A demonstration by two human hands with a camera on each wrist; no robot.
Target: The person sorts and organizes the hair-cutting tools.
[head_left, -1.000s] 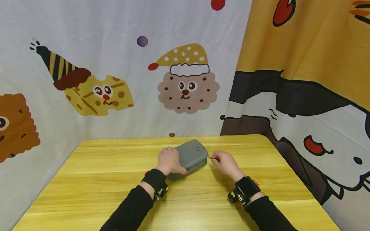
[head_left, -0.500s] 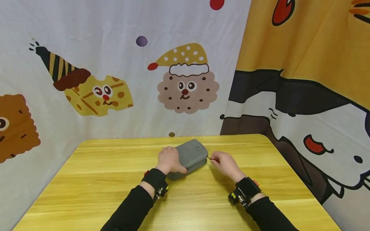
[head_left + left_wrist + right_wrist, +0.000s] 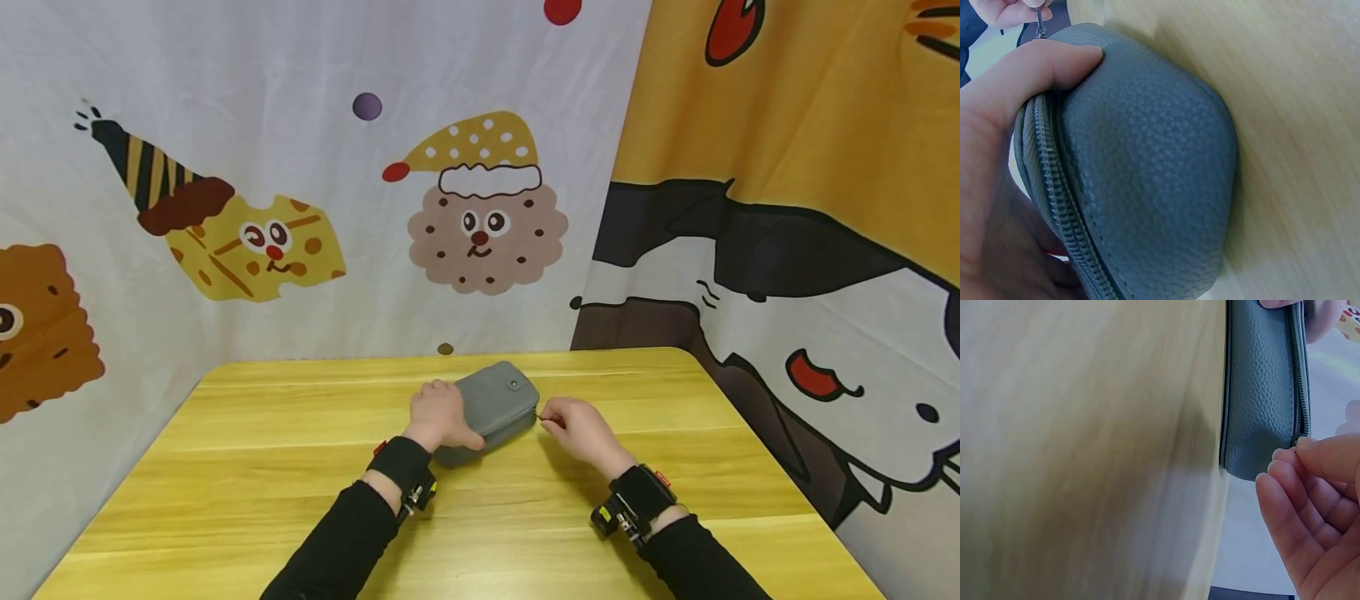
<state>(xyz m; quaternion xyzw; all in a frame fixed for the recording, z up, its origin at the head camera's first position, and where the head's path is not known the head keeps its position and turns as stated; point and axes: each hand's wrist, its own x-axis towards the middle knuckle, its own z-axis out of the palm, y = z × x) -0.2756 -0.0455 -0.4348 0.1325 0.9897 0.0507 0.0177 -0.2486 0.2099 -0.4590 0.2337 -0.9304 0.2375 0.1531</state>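
A grey pebbled-leather zip pouch [image 3: 491, 398] with a snap tab lies on the table, angled away to the right. My left hand [image 3: 440, 417] grips its left end, the thumb [image 3: 1063, 64] pressed on the near side beside the zipper teeth [image 3: 1063, 200]. At the pouch's right corner my right hand [image 3: 581, 427] pinches the small metal zipper pull [image 3: 1040, 24] between thumb and forefinger. In the right wrist view the zipper [image 3: 1300, 381] runs along the pouch's edge to those fingertips, which cover most of the pull.
The yellow wood-grain table [image 3: 480, 533] carries the pouch near its far edge. Behind it hangs a white curtain [image 3: 300, 150] with cartoon prints, and a yellow, black and white one [image 3: 787, 250] stands on the right.
My right hand, still pinching the zipper pull, has shifted slightly left and closer to the pouch's corner. The left hand and the pouch hold their place.
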